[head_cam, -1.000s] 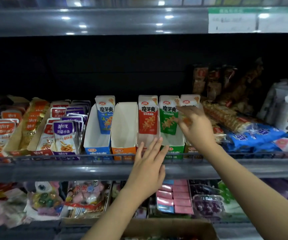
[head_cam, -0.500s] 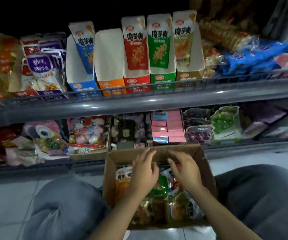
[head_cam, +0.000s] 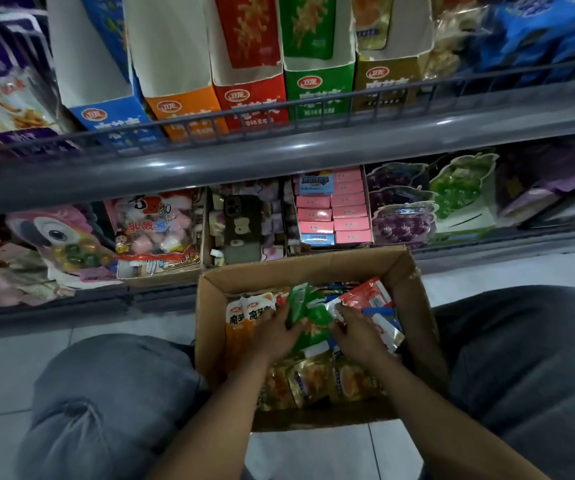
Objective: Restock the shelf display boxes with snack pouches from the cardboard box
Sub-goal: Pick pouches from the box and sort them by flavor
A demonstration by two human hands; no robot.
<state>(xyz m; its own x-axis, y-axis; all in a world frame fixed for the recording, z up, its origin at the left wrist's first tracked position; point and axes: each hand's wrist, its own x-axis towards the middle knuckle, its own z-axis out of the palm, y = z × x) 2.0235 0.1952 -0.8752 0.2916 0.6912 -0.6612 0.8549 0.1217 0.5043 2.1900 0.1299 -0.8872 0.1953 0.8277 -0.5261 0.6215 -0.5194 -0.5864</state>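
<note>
Left hand [head_cam: 272, 332] grips green pouches [head_cam: 301, 306] in the cardboard box [head_cam: 417, 306]; right hand [head_cam: 357, 332] — fingers curled among pouches, grasp unclear. Pouches look light, slippery — pinch the sealed edges.

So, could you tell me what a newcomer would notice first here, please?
Both hands, left and right, dig among mixed pouches in the cardboard box on the floor between the person's knees. Above, five coloured display boxes line the shelf; the orange box looks empty.
</note>
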